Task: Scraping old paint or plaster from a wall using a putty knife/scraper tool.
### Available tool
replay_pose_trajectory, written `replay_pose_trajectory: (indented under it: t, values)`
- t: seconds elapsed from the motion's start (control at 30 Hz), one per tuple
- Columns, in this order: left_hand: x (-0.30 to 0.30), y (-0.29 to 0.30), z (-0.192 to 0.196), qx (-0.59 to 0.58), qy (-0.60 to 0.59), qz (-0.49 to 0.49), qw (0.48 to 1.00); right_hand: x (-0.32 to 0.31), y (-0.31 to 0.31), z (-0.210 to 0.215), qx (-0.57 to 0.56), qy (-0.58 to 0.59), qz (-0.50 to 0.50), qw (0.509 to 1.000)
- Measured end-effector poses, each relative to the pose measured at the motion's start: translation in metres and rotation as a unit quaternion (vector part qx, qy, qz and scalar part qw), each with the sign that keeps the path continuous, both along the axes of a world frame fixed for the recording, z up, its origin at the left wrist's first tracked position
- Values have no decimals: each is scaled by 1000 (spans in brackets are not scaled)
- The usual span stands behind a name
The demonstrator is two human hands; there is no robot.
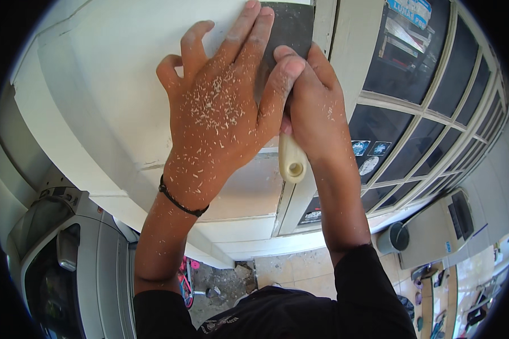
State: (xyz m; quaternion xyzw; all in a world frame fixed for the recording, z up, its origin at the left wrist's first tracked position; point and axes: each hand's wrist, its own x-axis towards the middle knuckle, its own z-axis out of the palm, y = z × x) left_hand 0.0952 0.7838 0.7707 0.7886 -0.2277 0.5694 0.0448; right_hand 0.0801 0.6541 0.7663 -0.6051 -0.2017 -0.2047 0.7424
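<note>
A scraper with a broad dark metal blade (pixel 293 25) and a cream handle (pixel 292 159) lies against a white painted panel (pixel 119 62). My right hand (pixel 320 104) is closed round the scraper where blade meets handle, its thumb on the blade. The handle's end, with a hole in it, points down toward me. My left hand (pixel 215 107) is spread beside it, index and middle fingers stretched along the blade's left side, thumb by my right thumb. Its other two fingers are bent and apart. Pale shavings dot the backs of both hands, thickest on the left. The blade's top edge is partly cut off.
To the right runs a white-framed grid of dark glass panes (pixel 413 130) with stickers. A grey car (pixel 90 254) stands lower left. Below right are a grey bucket (pixel 393 238) and a pale boxy machine (pixel 440 229). Pink items (pixel 188 274) lie on rough ground below.
</note>
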Motion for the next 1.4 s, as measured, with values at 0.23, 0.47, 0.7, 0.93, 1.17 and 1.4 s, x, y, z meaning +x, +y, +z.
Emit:
replay_pose_trajectory:
  t: [0.23, 0.47, 0.7, 0.93, 1.17, 1.4]
  values:
    - [-8, -8, -35, -19, 55, -39, 998, -7, -7, -28, 2, 65, -47, 997]
    - [-12, -16, -51, -17, 72, -39, 996, 7, 3, -31, 26, -39, -104, 994]
    - [-19, -12, -35, -17, 56, -53, 997, -7, -8, -17, 16, 7, -95, 995]
    - [-17, -12, -17, -2, 51, -48, 998, -16, -17, -6, 3, 40, -56, 998]
    - [-11, -12, -13, -11, 34, -45, 998, -5, -21, 4, -8, -4, -33, 999]
    - [-15, -16, -20, -10, 52, -55, 997, -13, -28, 2, -40, 29, -21, 999]
